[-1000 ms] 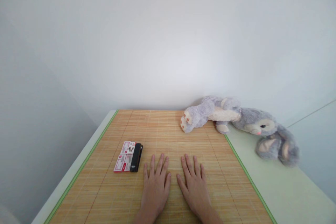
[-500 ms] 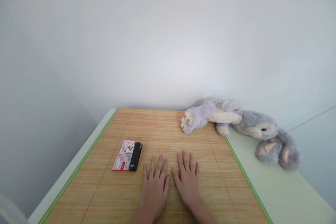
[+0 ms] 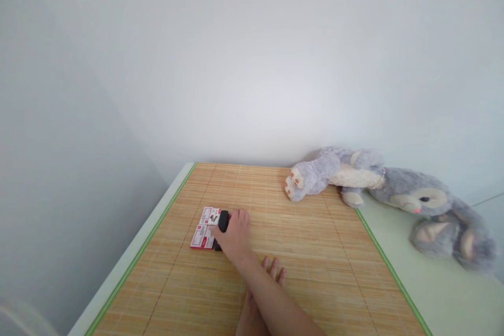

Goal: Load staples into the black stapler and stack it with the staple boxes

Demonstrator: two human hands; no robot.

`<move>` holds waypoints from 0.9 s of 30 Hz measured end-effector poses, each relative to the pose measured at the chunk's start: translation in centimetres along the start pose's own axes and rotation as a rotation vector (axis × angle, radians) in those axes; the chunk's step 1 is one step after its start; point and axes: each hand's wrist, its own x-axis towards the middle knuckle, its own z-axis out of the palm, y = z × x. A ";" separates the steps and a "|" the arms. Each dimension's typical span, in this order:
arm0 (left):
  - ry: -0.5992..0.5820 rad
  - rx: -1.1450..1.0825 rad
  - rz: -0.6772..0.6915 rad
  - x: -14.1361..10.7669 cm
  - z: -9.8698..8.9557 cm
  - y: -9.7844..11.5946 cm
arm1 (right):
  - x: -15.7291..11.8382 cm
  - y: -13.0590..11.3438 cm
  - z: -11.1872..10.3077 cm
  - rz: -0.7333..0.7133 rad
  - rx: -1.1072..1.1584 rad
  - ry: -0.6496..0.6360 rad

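My right hand [image 3: 236,233] reaches across to the left, its fingers wrapped round a black stapler [image 3: 223,220] that stands on the mat. Left of the stapler, and touching or very near it, lie small white and red boxes [image 3: 202,235]. My left hand [image 3: 273,270] rests on the mat under my right forearm, which hides most of it. Its visible fingertips are spread, with nothing seen in them.
A bamboo mat [image 3: 315,247] with green edges covers most of the pale table [image 3: 444,278]. A grey plush rabbit [image 3: 354,176] lies along the back right, against the wall.
My right hand has crossed over my left forearm to the left and taken hold of the stapler. The view has shifted, so the mat and rabbit appear further right.
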 end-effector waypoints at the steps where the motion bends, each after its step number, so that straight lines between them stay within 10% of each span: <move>1: 0.021 0.001 0.025 -0.2 -0.3 -0.2 | 0.2 0.4 -0.5 -0.007 -0.003 -0.005; 11: 0.236 0.100 -0.300 1.8 -8.0 -2.1 | 3.0 10.1 -11.5 -0.192 0.021 -0.254; 21: 0.176 0.130 -0.326 5.0 -7.9 -2.3 | 3.2 10.4 -11.4 -0.216 0.276 -0.271; 27: 0.180 0.129 -0.374 5.6 -8.2 -2.4 | 2.7 12.5 -15.9 -0.169 0.457 -0.185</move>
